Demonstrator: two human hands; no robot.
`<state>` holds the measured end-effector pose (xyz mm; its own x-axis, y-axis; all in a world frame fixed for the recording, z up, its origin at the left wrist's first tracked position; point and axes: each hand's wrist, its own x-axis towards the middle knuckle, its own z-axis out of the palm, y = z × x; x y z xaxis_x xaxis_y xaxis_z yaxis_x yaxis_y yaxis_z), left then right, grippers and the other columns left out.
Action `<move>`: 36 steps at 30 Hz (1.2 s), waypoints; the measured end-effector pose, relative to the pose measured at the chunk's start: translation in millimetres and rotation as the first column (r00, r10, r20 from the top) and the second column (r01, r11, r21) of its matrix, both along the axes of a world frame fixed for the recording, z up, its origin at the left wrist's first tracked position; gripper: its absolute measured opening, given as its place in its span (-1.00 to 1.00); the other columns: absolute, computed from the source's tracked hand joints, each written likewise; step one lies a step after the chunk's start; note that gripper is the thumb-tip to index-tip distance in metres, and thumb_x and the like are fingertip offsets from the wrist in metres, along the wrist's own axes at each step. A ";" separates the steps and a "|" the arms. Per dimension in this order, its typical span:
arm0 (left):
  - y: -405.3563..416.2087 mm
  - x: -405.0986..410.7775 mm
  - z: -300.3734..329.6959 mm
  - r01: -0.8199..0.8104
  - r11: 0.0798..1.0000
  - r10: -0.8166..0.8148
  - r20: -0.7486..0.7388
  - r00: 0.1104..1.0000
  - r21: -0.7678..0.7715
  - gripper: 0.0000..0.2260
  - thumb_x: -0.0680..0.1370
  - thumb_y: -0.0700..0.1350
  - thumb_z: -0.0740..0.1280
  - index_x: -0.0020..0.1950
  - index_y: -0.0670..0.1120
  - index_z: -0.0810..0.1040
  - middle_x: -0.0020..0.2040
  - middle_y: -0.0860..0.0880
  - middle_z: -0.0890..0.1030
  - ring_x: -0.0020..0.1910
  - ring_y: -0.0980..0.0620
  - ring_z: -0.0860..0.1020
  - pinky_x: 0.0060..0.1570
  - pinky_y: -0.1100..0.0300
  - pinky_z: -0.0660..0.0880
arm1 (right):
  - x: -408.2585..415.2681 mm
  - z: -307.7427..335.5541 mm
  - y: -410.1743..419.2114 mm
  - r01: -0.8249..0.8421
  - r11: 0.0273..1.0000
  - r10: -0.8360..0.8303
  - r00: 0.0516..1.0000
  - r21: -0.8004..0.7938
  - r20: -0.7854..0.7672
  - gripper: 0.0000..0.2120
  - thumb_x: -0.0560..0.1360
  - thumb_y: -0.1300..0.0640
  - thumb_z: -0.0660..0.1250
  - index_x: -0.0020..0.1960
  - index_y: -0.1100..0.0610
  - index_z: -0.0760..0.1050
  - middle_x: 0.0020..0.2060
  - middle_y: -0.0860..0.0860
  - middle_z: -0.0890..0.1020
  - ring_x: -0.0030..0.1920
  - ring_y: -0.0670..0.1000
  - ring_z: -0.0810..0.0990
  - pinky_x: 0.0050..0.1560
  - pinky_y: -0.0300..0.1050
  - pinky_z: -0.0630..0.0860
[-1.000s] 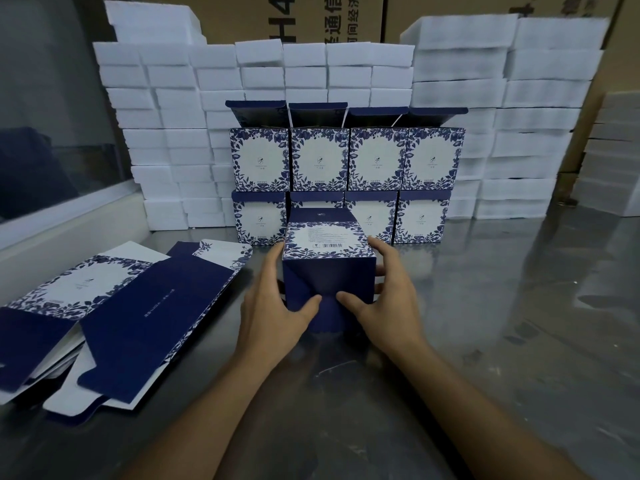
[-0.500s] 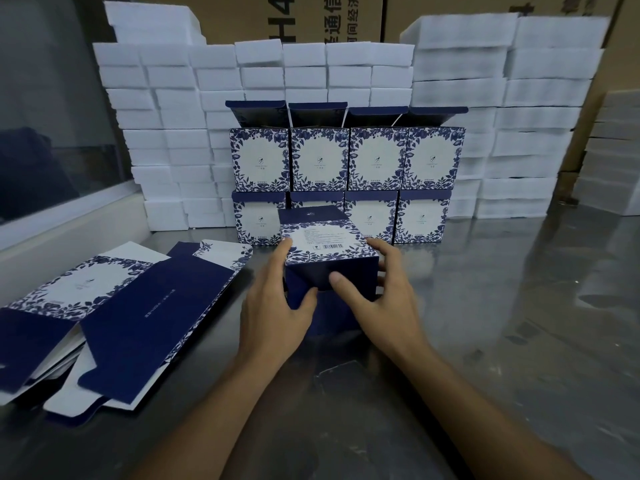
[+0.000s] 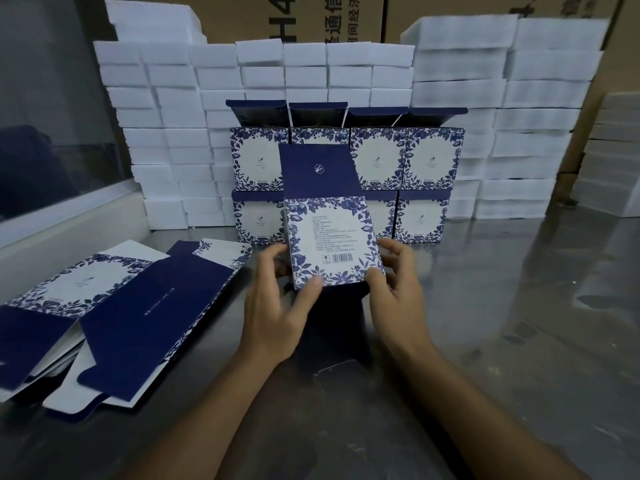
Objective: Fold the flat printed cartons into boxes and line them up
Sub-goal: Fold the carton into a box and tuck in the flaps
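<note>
Folded carton at frame centre, raised and tilted, barcode panel facing camera, navy lid flap standing open above. Left hand grips its left edge, thumb pressed on lower floral border. Right hand holds right edge, fingers loosely curled round corner. Flat cartons piled lower left on steel table. Finished boxes stacked two rows behind, white foam blocks beyond.
</note>
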<state>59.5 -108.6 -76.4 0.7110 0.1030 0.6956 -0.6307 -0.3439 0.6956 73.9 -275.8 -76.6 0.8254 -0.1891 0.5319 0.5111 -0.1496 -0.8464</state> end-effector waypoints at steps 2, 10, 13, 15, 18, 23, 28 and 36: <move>0.6 3.0 1.3 -0.018 0.998 0.017 -0.025 1.000 -0.055 -0.77 0.54 0.07 0.27 0.17 0.07 0.45 0.00 0.15 0.59 0.03 0.17 0.56 0.00 0.28 0.49 | 1.8 -2.8 -2.8 0.026 0.999 -0.027 0.999 -0.025 -0.031 -0.63 0.51 0.13 0.17 0.19 -0.28 0.38 0.04 -0.34 0.60 0.06 -0.24 0.58 0.00 -0.28 0.53; 3.6 12.8 -1.6 -0.207 0.978 0.206 -0.076 0.975 0.007 -0.90 0.58 -0.23 0.33 0.05 -0.07 0.55 0.06 -0.03 0.53 0.02 0.01 0.54 0.05 -0.02 0.54 | 4.8 -11.1 -2.1 0.031 0.995 -0.050 0.977 -0.094 -0.206 -0.76 0.53 0.09 0.25 0.13 -0.18 0.40 0.04 -0.20 0.64 0.01 -0.19 0.62 0.10 -0.02 0.55; 8.5 14.8 -2.3 -0.176 0.982 0.161 -0.186 0.969 -0.063 -0.68 0.47 0.08 0.44 0.17 0.08 0.48 0.17 0.07 0.46 0.14 0.14 0.49 0.13 0.21 0.47 | 5.7 -10.0 -3.3 0.046 0.997 -0.060 0.964 -0.061 -0.258 -0.80 0.57 -0.04 0.25 0.19 -0.08 0.44 0.01 -0.18 0.65 0.05 -0.12 0.62 0.14 0.02 0.55; 8.6 14.4 -0.9 -0.072 0.983 0.022 -0.275 0.961 -0.172 -0.45 0.31 0.30 0.49 0.21 0.17 0.41 0.21 0.16 0.51 0.14 0.32 0.51 0.13 0.35 0.45 | 4.7 -8.2 -2.7 0.050 0.997 -0.065 0.954 -0.059 -0.293 -0.73 0.57 -0.15 0.22 0.13 -0.02 0.50 -0.03 -0.16 0.66 0.06 -0.07 0.63 0.13 0.03 0.55; 4.4 15.4 -3.5 0.024 0.961 -0.124 -0.350 0.928 -0.277 -0.35 0.14 0.39 0.51 0.14 0.23 0.44 0.10 0.19 0.64 0.09 0.20 0.61 0.12 0.04 0.57 | 2.6 -7.9 1.2 -0.007 0.999 -0.005 0.956 -0.041 -0.293 -0.54 0.57 -0.29 0.14 0.25 -0.02 0.54 0.12 -0.13 0.66 0.20 -0.04 0.59 0.31 0.08 0.47; 3.5 11.7 2.9 0.072 0.957 -0.162 -0.314 0.936 -0.282 -0.45 0.18 0.31 0.53 0.07 0.18 0.47 0.06 0.19 0.64 0.00 0.21 0.63 -0.08 0.23 0.60 | 0.5 0.1 5.4 -0.170 0.974 0.211 0.924 0.152 -0.318 -0.37 0.37 -0.57 0.04 0.17 -0.28 0.62 0.15 -0.11 0.69 0.22 0.01 0.64 0.35 0.15 0.47; 8.2 8.7 11.2 0.329 0.849 -0.464 -0.284 0.839 -0.415 -0.57 0.35 0.10 0.49 0.18 0.00 0.59 0.15 -0.04 0.67 0.13 -0.06 0.64 0.03 0.12 0.59 | 2.4 1.8 7.8 -0.293 0.879 0.409 0.868 0.375 -0.281 -0.29 0.31 -0.62 0.22 0.18 -0.16 0.66 0.14 0.02 0.71 0.17 0.09 0.68 0.27 0.20 0.54; 9.4 9.1 11.4 0.064 0.991 -0.045 -0.161 0.986 0.116 -0.46 0.22 0.26 0.50 -0.19 -0.16 0.42 -0.03 -0.16 0.49 -0.04 -0.05 0.52 0.03 0.15 0.50 | 1.4 5.7 2.1 -0.189 0.920 0.289 0.918 0.344 -0.271 -0.56 0.39 -0.49 0.24 -0.01 -0.24 0.69 -0.03 -0.06 0.75 0.01 -0.01 0.73 0.13 0.11 0.60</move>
<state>68.7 -99.2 -65.0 0.8152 -0.0160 0.5790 -0.5362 -0.3991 0.7438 75.2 -273.7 -70.8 0.9790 -0.0757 0.1893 0.2020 0.2342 -0.9510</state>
